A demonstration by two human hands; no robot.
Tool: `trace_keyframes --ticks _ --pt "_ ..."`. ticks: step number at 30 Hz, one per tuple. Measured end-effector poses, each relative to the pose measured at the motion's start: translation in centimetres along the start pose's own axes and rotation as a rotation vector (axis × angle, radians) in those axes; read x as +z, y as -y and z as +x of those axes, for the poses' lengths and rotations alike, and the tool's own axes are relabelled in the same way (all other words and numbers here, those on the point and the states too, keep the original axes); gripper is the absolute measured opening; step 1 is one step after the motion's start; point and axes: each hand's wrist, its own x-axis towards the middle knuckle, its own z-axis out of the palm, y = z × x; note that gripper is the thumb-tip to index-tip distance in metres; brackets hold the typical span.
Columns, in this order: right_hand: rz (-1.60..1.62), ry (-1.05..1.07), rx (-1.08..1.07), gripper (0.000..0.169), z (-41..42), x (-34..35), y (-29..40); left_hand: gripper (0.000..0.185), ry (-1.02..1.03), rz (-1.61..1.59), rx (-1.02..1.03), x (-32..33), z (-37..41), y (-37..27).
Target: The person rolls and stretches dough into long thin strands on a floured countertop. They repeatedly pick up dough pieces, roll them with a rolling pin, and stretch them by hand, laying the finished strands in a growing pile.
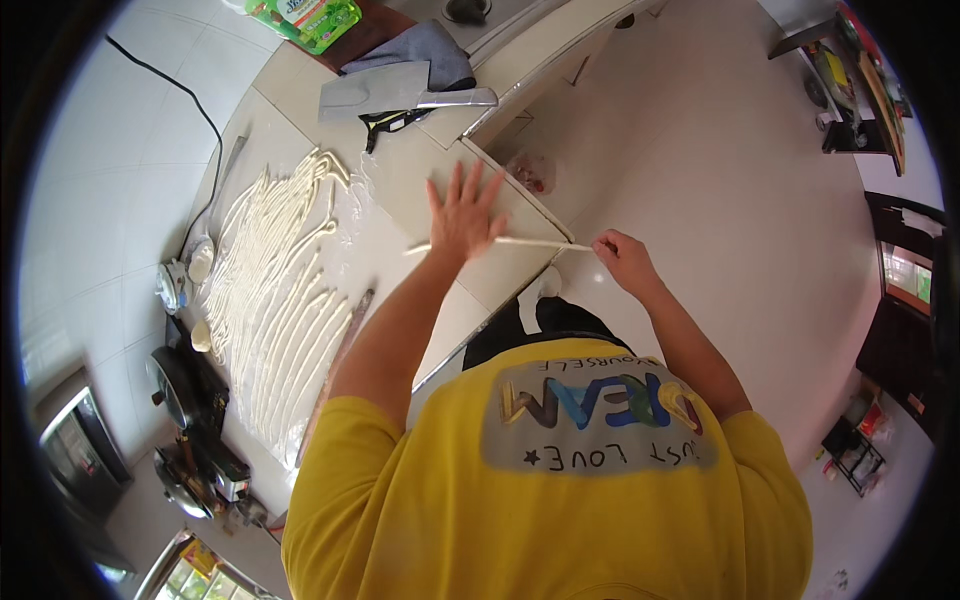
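My left hand lies flat with fingers spread over a thin dough strand on the tiled counter. The strand's far end sticks out left of the palm. Past the counter's corner, my right hand pinches the other end, its fingertips closed. Many long dough strands lie on the counter to the left, heaped toward the far side and spaced apart nearer me. Beside them, partly behind my left forearm, is a long wooden stick.
A metal cleaver lies beyond my left hand, near a folded grey cloth and a black-and-yellow tool. A green-labelled bottle stands behind. A black cable hangs at left, above a small bowl and dark pans.
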Motion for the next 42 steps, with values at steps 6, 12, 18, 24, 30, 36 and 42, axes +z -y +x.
trace_keyframes --ticks 6,12,18,24,30,36,42 --pt "0.030 -0.069 -0.053 0.015 0.0 0.2 -0.6 0.060 -0.044 -0.081 0.061 -0.8 -0.2 -4.0" --pt "0.003 -0.063 -0.009 0.018 -0.6 0.3 -1.7 0.056 -0.111 -0.187 0.147 0.2 1.4 -6.2" --pt "0.010 -0.034 -0.017 0.018 -0.4 0.3 -0.2 0.044 -0.311 -0.582 -0.036 1.1 2.3 -0.3" --pt "-0.111 0.004 -0.195 0.015 0.0 0.5 -0.9 0.026 -0.336 -0.375 -0.129 0.3 -8.6 3.8" --pt "-0.199 0.097 -0.318 0.017 1.0 1.3 0.6 0.018 -0.234 -1.067 -0.562 0.8 -13.0 3.9" --pt "-0.301 0.307 -0.493 0.016 1.3 5.7 5.0 0.009 -0.484 -0.632 -0.752 1.8 -24.2 6.5" --pt "-0.411 0.357 -0.769 0.011 1.4 11.6 5.4 0.049 -0.420 -0.127 -0.787 4.5 -25.1 3.0"
